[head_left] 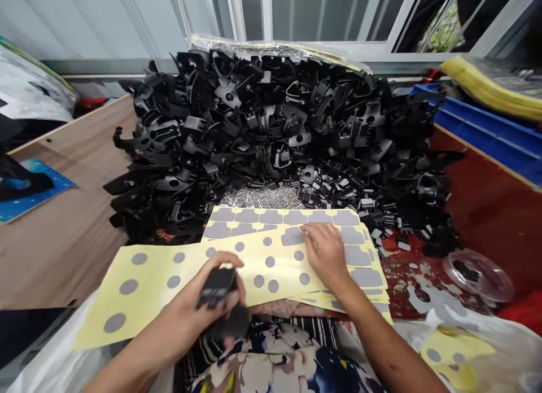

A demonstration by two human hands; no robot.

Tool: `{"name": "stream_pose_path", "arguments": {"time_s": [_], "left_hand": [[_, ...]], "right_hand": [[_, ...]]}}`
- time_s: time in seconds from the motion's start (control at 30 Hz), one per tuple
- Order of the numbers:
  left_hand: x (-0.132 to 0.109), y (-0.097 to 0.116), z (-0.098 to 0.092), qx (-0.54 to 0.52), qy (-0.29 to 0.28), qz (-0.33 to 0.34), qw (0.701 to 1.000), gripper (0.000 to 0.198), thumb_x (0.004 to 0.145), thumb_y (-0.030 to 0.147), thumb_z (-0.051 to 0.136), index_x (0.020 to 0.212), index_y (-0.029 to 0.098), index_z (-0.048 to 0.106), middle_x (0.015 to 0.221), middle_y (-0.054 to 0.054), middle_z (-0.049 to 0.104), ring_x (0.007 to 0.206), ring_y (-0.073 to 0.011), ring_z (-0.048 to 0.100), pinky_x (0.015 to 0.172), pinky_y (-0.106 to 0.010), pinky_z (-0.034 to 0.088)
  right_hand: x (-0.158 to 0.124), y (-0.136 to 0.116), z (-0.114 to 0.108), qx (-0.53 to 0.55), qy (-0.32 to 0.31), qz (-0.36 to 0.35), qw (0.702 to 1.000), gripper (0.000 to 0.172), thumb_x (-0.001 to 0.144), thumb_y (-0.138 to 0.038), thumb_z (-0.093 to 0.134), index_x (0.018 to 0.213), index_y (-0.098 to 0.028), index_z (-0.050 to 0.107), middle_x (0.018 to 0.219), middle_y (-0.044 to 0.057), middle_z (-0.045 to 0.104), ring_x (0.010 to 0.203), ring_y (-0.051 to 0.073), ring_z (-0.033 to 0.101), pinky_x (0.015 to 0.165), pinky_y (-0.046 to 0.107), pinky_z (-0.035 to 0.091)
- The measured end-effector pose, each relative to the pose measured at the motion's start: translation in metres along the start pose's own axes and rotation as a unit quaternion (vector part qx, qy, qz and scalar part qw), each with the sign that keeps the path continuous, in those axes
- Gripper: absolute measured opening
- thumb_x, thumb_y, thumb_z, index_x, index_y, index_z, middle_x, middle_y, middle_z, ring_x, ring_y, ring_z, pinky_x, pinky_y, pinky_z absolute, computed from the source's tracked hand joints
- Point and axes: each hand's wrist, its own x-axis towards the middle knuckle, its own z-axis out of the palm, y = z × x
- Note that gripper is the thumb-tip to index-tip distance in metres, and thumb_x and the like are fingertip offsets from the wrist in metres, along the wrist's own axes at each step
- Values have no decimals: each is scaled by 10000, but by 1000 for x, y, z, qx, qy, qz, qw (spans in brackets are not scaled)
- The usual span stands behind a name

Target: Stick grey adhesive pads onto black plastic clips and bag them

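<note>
My left hand (207, 297) is wrapped round a black plastic clip (218, 285), blurred at its lower end, above the near edge of the sticker sheets. On top lies a pale yellow sheet with round grey stickers (139, 258). Beneath it are several yellow sheets with larger grey tab-shaped stickers (366, 277). My right hand (326, 254) rests on these sheets, fingers curled and thumb drawn towards the index finger, beside a grey tab-shaped sticker. Whatever its fingertips may pinch is too small to make out.
A big heap of black plastic parts (254, 122) rises behind the sheets, with small silvery metal pieces (262, 197) at its front. To the right are a clear round tub (499, 280) and a blue crate (486, 125). A wooden board (84, 173) stands left.
</note>
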Motion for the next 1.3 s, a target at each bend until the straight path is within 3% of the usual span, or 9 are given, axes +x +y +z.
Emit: {"name": "stream_pose_path", "arguments": {"time_s": [0.1, 0.3, 0.57, 0.73, 0.87, 0.93, 1.03, 1.13, 1.3], "left_hand": [[58, 11, 14, 169, -73, 10, 983, 323, 888, 283, 628, 1204, 294, 564, 882, -11, 630, 753, -203, 642, 656, -312, 544], [147, 2, 52, 485, -187, 68, 852, 602, 799, 172, 580, 1394, 253, 633, 907, -62, 732, 796, -242, 649, 765, -338, 496], [168, -5, 55, 579, -198, 87, 786, 541, 803, 206, 573, 1326, 280, 691, 780, -56, 700, 709, -264, 646, 665, -333, 474], [169, -12, 57, 555, -193, 88, 804, 356, 771, 200, 609, 1098, 233, 745, 683, -44, 628, 630, -236, 598, 596, -318, 453], [167, -14, 58, 541, -196, 80, 814, 167, 777, 190, 606, 902, 204, 716, 696, -64, 619, 598, -213, 570, 560, -314, 436], [164, -12, 54, 509, -197, 85, 834, 269, 754, 195, 644, 1013, 225, 707, 727, -51, 625, 611, -206, 569, 557, -306, 433], [158, -7, 39, 380, -203, 57, 900, 505, 724, 179, 676, 1219, 263, 626, 816, -26, 632, 683, -195, 590, 589, -288, 474], [148, -4, 23, 144, -134, -3, 980, 511, 786, 218, 666, 1275, 274, 528, 973, -28, 608, 727, -175, 612, 563, -273, 524], [128, -6, 14, -148, 44, 36, 987, 626, 797, 262, 808, 1343, 303, 503, 1051, -18, 565, 819, -159, 609, 644, -284, 575]], "right_hand": [[6, 36, -7, 45, -3, -8, 999, 221, 991, -140, 562, 1041, -204, 767, 990, 58, 792, 960, 239, 667, 873, 377, 538], [8, 53, 2, 23, -58, -77, 995, 265, 982, -94, 567, 1016, -235, 790, 1027, 34, 813, 961, 227, 648, 845, 358, 497], [8, 42, -10, -106, -139, -149, 973, 310, 1032, -119, 519, 959, -267, 782, 1094, 16, 806, 992, 225, 629, 893, 398, 390], [25, 18, -25, 127, -231, 28, 964, 383, 926, -82, 525, 1168, -263, 759, 1143, 38, 796, 930, 213, 709, 848, 366, 536], [55, -9, -46, 428, -299, 109, 846, 350, 961, -253, 566, 1271, -227, 725, 866, 17, 781, 513, 121, 584, 647, 311, 572], [66, -20, -56, 514, -269, 114, 807, 379, 969, -332, 588, 1317, -224, 693, 906, 32, 773, 593, 132, 638, 676, 314, 587], [68, -19, -61, 506, -107, 103, 850, 339, 880, -353, 730, 1199, -245, 688, 1087, 59, 764, 961, 205, 712, 869, 378, 593], [53, -3, -51, 416, 51, 134, 898, 273, 785, -318, 825, 981, -235, 654, 898, 16, 726, 874, 187, 688, 855, 359, 579], [19, 3, -34, 420, 61, 176, 888, 235, 788, -283, 819, 938, -234, 644, 821, 1, 688, 769, 164, 662, 755, 314, 571]]}}
